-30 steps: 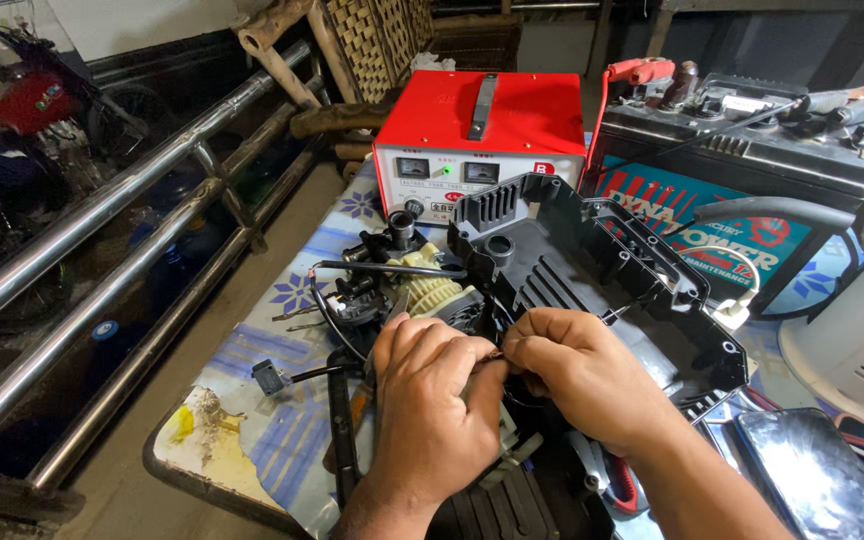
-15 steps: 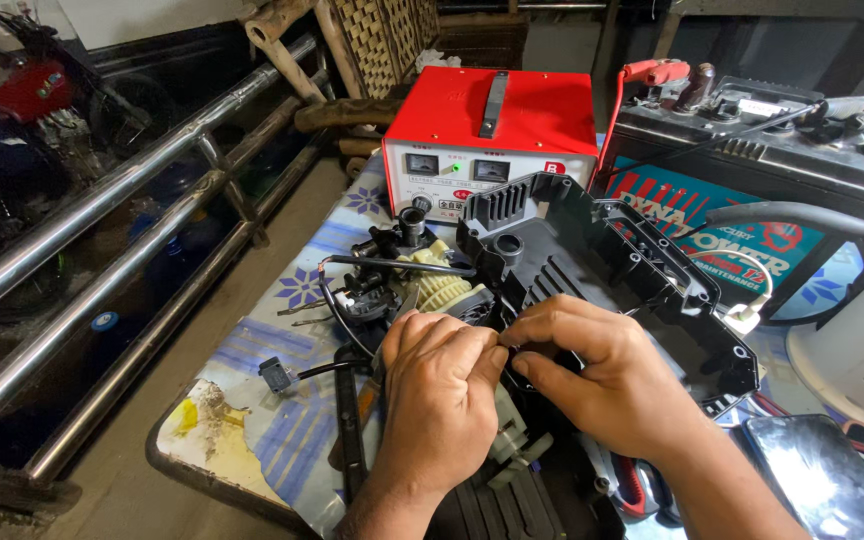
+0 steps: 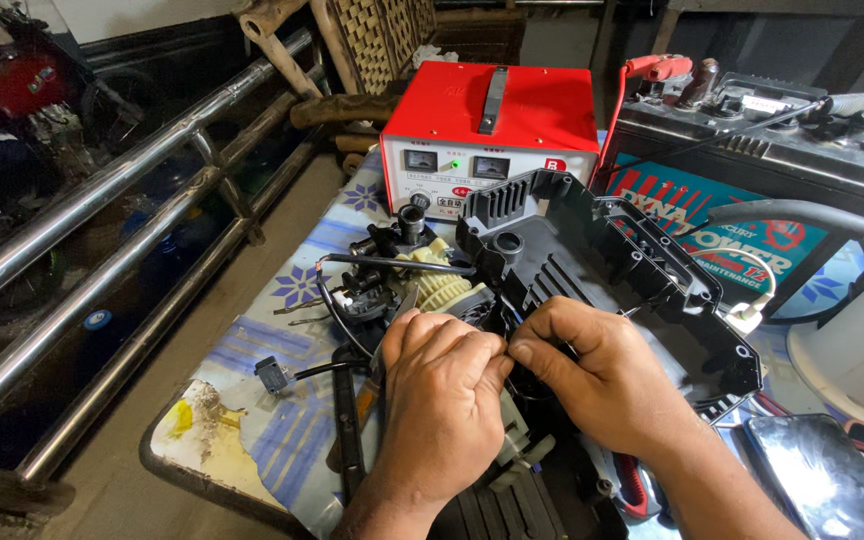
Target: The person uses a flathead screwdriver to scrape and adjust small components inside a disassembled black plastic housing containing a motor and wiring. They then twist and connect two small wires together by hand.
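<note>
My left hand (image 3: 442, 400) and my right hand (image 3: 602, 375) meet fingertip to fingertip over the opened body of a black power tool. Both pinch something small between them that the fingers hide. Behind my right hand the tool's black plastic housing half (image 3: 602, 260) stands tilted up. Left of it lie the cream-coloured gear and motor parts (image 3: 432, 285) with black wires (image 3: 337, 310) looping out. A grey part (image 3: 522, 445) of the tool shows under my left wrist.
A red metal charger box (image 3: 492, 130) with two gauges stands behind the tool. A large grey battery (image 3: 752, 130) with clamps sits at the back right. A dark phone (image 3: 817, 480) lies at the right. A small black switch (image 3: 270, 372) lies on the patterned tabletop (image 3: 252, 430). Steel rails (image 3: 102, 200) run along the left.
The view has shifted slightly. Both hands stay together over the tool, fingers working at the same spot; nothing was picked up or set down.
</note>
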